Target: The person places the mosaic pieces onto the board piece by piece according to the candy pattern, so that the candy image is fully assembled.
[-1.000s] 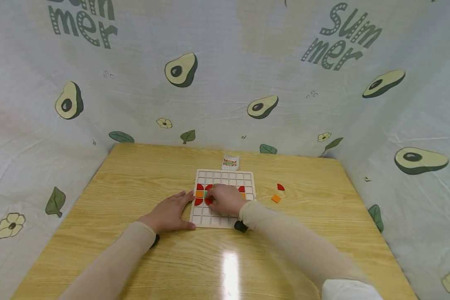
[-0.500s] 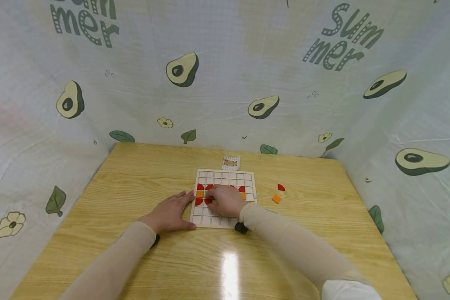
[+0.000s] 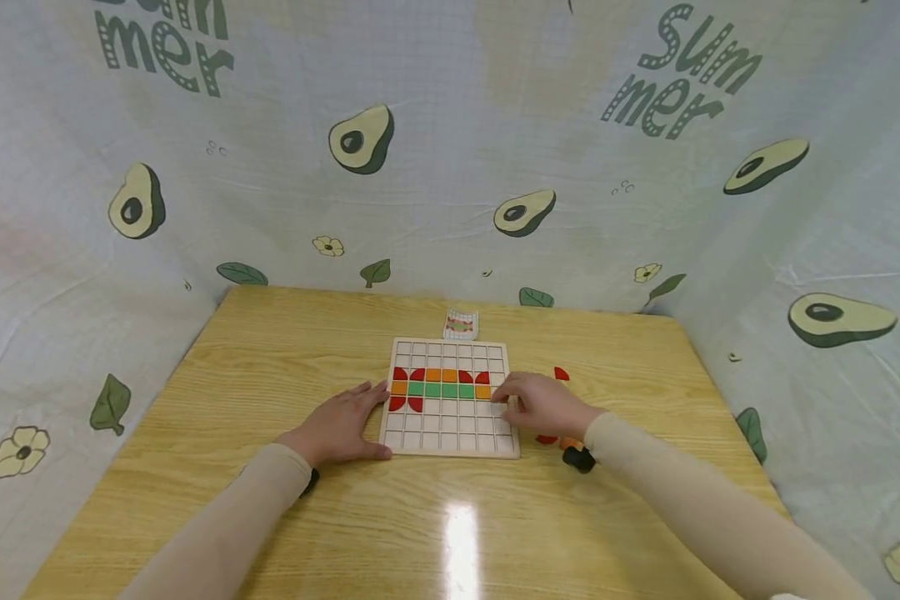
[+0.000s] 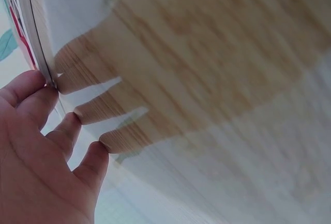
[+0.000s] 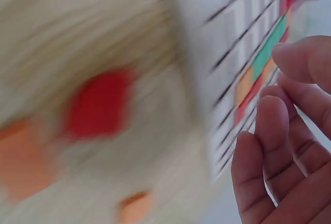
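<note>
A pale wooden grid board (image 3: 450, 435) lies on the table. Set in its cells are red quarter-circle pieces (image 3: 397, 404), orange squares (image 3: 442, 376) and a row of green squares (image 3: 450, 390). My left hand (image 3: 336, 429) rests flat at the board's left edge, fingers spread; the left wrist view shows its fingertips (image 4: 39, 79) right at that edge. Over the board's right edge, my right hand (image 3: 546, 402) has loosely bent fingers. In the right wrist view a gap shows between its thumb (image 5: 300, 58) and fingers, with nothing held.
Right of the board lie loose pieces: a red quarter-circle (image 3: 562, 373) behind the right hand, another red piece (image 3: 546, 438) and an orange one (image 3: 570, 442) in front of it. A small printed pattern card (image 3: 461, 324) stands behind the board. Printed cloth (image 3: 435, 192) encloses the table.
My right hand has moved right, from the coloured pieces on the board to its right edge, uncovering the green and orange rows. The left hand has stayed in place.
</note>
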Available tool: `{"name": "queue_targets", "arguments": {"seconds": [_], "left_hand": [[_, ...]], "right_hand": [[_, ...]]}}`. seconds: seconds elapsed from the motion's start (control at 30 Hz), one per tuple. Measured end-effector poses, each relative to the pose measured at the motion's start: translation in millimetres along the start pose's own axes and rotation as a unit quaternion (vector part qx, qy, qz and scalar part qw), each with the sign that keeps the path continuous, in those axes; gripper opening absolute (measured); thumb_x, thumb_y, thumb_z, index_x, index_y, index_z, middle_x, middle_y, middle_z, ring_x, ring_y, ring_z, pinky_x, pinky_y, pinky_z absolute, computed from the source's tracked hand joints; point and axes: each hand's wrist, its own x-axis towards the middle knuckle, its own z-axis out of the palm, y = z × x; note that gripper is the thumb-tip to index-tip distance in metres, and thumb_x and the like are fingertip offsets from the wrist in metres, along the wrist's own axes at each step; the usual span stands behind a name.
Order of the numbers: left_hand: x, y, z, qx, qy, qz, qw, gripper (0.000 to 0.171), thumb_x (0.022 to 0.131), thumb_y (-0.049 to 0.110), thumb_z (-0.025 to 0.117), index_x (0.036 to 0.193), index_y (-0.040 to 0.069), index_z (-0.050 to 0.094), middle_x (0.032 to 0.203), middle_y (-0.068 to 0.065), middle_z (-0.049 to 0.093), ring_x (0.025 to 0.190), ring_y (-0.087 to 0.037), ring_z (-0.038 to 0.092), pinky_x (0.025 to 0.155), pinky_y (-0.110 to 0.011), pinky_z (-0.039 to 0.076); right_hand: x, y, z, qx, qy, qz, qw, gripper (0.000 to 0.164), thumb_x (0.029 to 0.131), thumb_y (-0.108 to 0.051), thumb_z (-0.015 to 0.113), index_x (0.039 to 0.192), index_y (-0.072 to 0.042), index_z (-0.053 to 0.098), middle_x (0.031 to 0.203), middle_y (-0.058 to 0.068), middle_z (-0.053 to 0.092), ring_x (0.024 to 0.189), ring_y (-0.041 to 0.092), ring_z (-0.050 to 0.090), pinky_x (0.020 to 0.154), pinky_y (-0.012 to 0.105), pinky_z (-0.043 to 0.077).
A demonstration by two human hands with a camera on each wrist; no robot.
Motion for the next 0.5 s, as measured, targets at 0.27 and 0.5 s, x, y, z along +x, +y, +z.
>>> {"name": "queue_targets", "arguments": {"seconds": [0.27,0.5], "left_hand": [[0.3,0.8,-0.6,0.005,-0.005,0.0,1.0,0.105,0.076,0.068,0.073,0.155,0.008,0.037,0.16,-0.007,0.031,0.146,-0.032,0.027,0.112,-0.056,0.029],[1.8,-1.0,1.8,-0.001,-0.002,-0.002,1.0,0.103,0.077,0.065,0.074,0.155,0.009,0.037,0.16,-0.007,0.032,0.146,-0.033,0.027,0.112,-0.056,0.029]], "right_hand": [[-57,41,-1,0.005,0.025,0.016,1.0,0.026,0.087,-0.02,0.079,0.111,-0.013,0.073,0.101,-0.003,0.066,0.063,0.002,0.048,0.061,0.024,0.046],[-71,50,4,0.002,0.036,0.021,0.999,0.027,0.086,-0.023,0.079,0.111,-0.015,0.073,0.1,-0.005,0.064,0.062,0.001,0.046,0.059,0.024,0.044]]}}
